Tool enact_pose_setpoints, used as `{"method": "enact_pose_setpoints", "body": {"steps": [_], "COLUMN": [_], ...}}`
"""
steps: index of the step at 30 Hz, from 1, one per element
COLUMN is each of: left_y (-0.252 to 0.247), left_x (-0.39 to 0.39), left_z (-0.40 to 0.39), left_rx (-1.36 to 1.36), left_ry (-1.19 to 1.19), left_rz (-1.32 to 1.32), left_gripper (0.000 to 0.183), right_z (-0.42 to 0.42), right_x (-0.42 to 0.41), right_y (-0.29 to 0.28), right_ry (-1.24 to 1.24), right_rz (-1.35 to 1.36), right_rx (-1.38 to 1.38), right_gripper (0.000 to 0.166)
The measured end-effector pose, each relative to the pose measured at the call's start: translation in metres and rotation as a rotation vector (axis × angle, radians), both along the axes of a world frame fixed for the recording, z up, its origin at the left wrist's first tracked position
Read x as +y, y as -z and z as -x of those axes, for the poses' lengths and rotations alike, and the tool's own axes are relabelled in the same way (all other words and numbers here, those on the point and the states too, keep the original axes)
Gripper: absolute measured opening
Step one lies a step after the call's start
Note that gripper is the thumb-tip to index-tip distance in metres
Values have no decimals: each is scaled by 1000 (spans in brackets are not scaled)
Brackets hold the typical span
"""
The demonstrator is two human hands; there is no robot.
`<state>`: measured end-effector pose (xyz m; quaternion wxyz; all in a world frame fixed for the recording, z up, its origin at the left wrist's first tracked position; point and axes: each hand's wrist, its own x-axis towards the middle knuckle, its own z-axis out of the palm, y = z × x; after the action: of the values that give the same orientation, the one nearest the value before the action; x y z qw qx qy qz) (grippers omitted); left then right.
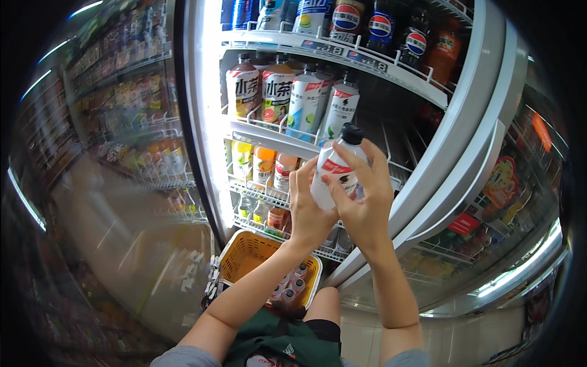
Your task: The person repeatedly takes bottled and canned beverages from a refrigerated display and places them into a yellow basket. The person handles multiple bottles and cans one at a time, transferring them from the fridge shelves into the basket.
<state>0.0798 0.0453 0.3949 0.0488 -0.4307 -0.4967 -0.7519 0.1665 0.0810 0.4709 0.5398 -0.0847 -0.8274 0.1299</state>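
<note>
A white plastic drink bottle [329,167] with a black cap and a red-and-white label leans between my two hands, before the middle shelf. My left hand [308,208] cups its lower left side, partly hidden behind it. Curled around its upper part and label are the fingers of my right hand [367,195]. Just beyond stands a similar white bottle [340,108] at the shelf front, beside one with a blue-and-green label [302,108]. Below my left forearm is a yellow plastic shopping basket [245,252] holding several dark-capped bottles [289,293] at its near right.
The upright drinks cooler stands open, its white wire shelves [275,130] carrying tea bottles [242,89], Pepsi bottles [379,25] above and juice drinks [263,165] below. A white door frame with a curved handle [481,188] rises at right. A glass panel [128,183] reflects shelves at left.
</note>
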Motion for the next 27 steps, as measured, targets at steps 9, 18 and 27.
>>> {"method": "enact_pose_setpoints", "body": {"steps": [9,18,27], "left_y": [65,82,77], "left_x": [-61,-74,-77], "left_z": [28,23,8], "left_rx": [-659,-725,-833], "left_ry": [1011,1112,959], "left_rz": [109,5,-196], "left_gripper": [70,108,104], "right_z": [0,6,15], "right_x": [-24,-43,-59], "right_y": [41,64,70], "right_ry": [-240,-164,-152], "right_rz": [208,149,144], "right_rx": [-116,-155,-172], "right_gripper": [54,58,54]}}
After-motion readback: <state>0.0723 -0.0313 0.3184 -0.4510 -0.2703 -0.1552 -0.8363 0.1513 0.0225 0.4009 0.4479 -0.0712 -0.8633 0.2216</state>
